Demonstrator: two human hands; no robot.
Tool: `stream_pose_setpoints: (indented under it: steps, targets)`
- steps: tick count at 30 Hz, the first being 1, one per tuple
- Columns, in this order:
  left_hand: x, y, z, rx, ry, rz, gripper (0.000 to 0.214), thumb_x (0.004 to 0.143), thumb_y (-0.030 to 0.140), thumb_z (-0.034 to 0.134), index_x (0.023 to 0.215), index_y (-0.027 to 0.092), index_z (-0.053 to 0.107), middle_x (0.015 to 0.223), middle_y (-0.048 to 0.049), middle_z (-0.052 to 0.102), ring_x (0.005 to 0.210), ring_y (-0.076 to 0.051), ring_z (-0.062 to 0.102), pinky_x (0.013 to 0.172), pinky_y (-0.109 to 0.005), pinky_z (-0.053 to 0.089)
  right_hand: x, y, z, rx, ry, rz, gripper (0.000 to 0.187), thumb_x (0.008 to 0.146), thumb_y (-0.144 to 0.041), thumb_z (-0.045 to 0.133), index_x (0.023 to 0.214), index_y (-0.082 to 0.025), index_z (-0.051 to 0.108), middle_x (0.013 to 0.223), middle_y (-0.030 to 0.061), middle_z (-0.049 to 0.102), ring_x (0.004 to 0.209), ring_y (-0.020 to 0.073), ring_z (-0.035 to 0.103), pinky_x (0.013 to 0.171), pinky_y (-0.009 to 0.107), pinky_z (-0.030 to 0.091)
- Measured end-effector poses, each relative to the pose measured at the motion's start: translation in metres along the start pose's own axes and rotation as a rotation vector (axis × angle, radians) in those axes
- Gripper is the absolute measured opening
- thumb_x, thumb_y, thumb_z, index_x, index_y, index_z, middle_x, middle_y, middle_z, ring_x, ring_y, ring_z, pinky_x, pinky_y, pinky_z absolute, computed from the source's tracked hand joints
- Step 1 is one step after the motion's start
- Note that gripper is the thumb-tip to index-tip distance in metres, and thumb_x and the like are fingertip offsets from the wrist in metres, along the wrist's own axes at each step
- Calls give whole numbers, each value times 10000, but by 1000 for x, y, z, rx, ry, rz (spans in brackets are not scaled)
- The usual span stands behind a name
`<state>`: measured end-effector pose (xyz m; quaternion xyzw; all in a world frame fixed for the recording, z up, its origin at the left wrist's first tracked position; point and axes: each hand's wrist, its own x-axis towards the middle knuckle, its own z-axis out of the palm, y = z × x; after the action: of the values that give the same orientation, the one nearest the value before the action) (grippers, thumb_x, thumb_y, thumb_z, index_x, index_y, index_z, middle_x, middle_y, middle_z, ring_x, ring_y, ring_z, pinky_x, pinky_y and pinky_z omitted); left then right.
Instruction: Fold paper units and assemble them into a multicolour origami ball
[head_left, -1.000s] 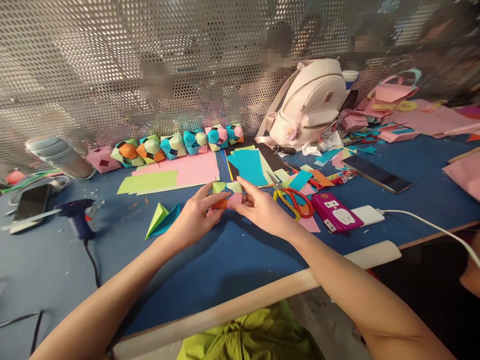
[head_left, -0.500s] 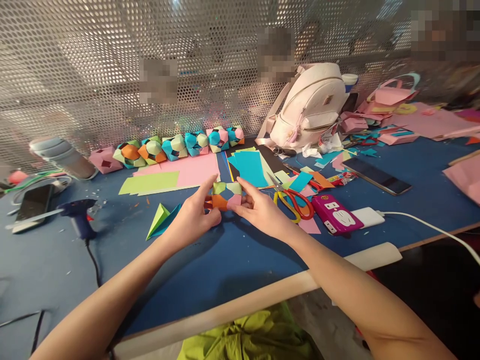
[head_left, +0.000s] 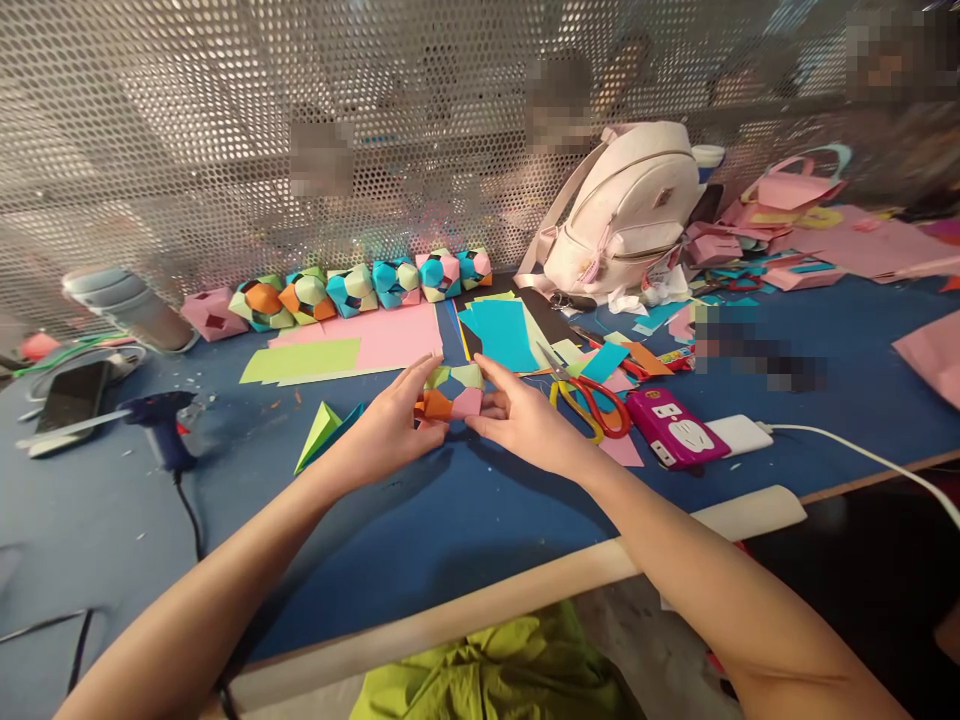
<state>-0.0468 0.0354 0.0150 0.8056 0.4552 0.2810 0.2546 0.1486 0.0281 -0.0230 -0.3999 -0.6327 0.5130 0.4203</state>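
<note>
Between my two hands is a folded paper ball (head_left: 452,392) with green, orange and pink faces, held a little above the blue table. My left hand (head_left: 397,420) grips its left side, thumb in front and fingers behind. From the right, my right hand (head_left: 521,420) holds it with the thumb low and the index finger along the top edge. The ball's back is hidden. Left of my left hand lies a folded green and blue paper piece (head_left: 322,437), partly covered by the wrist. Scissors (head_left: 592,405) with red and yellow handles rest right of my right hand.
A row of finished paper balls (head_left: 351,290) lines the mesh wall. Nearby are pink sheets (head_left: 401,335), blue sheets (head_left: 501,335), a backpack (head_left: 619,215), a purple case (head_left: 671,430), a white cable (head_left: 855,435), a glue gun (head_left: 165,425), a phone (head_left: 71,405) and a bottle (head_left: 131,308).
My left hand has shifted slightly over the paper ball, covering more of its left side. The view has moved a little. A blurred patch now covers the phone at the right.
</note>
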Motion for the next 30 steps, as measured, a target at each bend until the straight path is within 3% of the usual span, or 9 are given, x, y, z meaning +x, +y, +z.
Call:
stream_pose_setpoints:
  steps: [6, 9, 13, 17, 21, 24, 30]
  targets:
    - [0, 3, 0, 47, -31, -30, 672, 781, 260, 541, 1419, 137, 370, 1156, -135, 659, 932, -221, 665, 854, -357, 516, -1, 0, -1, -46, 27, -25, 757, 818, -266, 635, 1479, -241, 266, 1044, 55, 682, 943, 207, 666, 849, 391, 566]
    - [1, 5, -8, 25, -11, -24, 731, 779, 367, 601, 1426, 131, 359, 1263, -164, 599, 1048, -257, 628, 850, -356, 518, 1, -2, -4, -24, 66, 12, 753, 792, -312, 674, 1452, -231, 321, 1126, 72, 664, 958, 212, 666, 857, 382, 567]
    - [6, 1, -27, -3, 57, -46, 694, 785, 509, 593, 1374, 173, 446, 1416, -152, 477, 1155, -299, 572, 873, -398, 512, 6, -3, -8, 122, 142, 49, 732, 738, -322, 726, 1384, -223, 396, 1375, 103, 507, 970, 212, 669, 827, 356, 581]
    - [10, -5, -36, 27, 19, -104, 622, 802, 569, 556, 1292, 185, 544, 1363, -126, 542, 1198, -304, 543, 968, -418, 462, 10, -6, -12, 311, 203, 90, 678, 716, -320, 749, 1303, -203, 430, 1257, 111, 589, 948, 201, 673, 780, 337, 586]
    - [5, -10, -24, 216, -112, -109, 612, 789, 553, 573, 1275, 181, 566, 1419, -139, 484, 1307, -317, 442, 1080, -447, 346, 13, -10, -16, 465, 195, 126, 408, 728, -325, 726, 1072, -201, 544, 988, 52, 684, 902, 173, 667, 678, 264, 556]
    - [-6, -13, -8, 354, -208, -92, 597, 820, 538, 541, 1330, 228, 514, 1462, -148, 423, 1329, -321, 418, 1060, -490, 351, 15, -8, -17, 545, 188, 172, 264, 746, -331, 697, 943, -200, 581, 863, 20, 680, 795, 146, 660, 629, 240, 524]
    - [-19, -20, 13, 601, -131, 34, 479, 879, 480, 490, 1288, 235, 542, 1411, -178, 457, 1210, -359, 518, 963, -555, 403, 18, -1, -11, 668, 178, 286, 104, 773, -205, 660, 844, -181, 588, 792, 9, 663, 711, 134, 665, 649, 251, 534]
